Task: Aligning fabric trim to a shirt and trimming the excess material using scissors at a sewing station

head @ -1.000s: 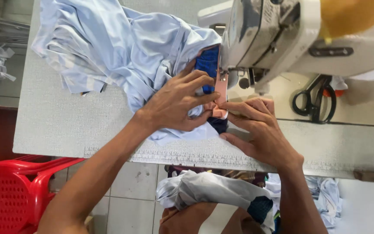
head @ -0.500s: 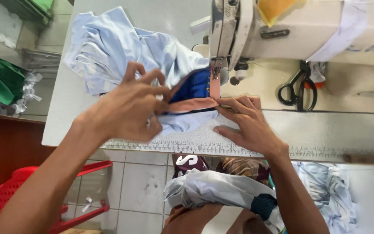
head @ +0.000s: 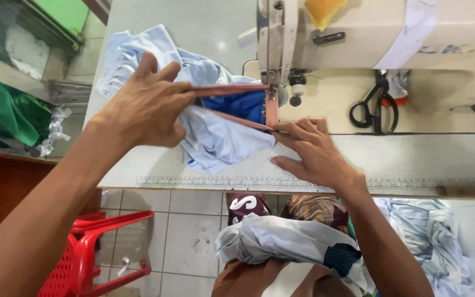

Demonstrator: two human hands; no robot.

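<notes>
A light blue garment (head: 210, 137) with a dark blue inner part (head: 237, 105) lies bunched on the sewing table. A pink-brown trim strip (head: 229, 89) runs from my left hand (head: 149, 104) to the needle area of the cream sewing machine (head: 369, 33). My left hand pinches the strip and pulls it taut to the left. My right hand (head: 311, 154) presses flat on the table, fingertips holding the strip and cloth edge just in front of the presser foot (head: 272, 99).
Black scissors (head: 375, 110) lie on the machine bed to the right. The table's front edge (head: 248, 184) carries a ruler strip. A red plastic basket (head: 92, 250) stands on the tiled floor at left. More pale cloth rests on my lap (head: 281, 242).
My left hand has moved up and left, drawing the trim strip taut away from the needle. The view has shifted so the machine sits further right.
</notes>
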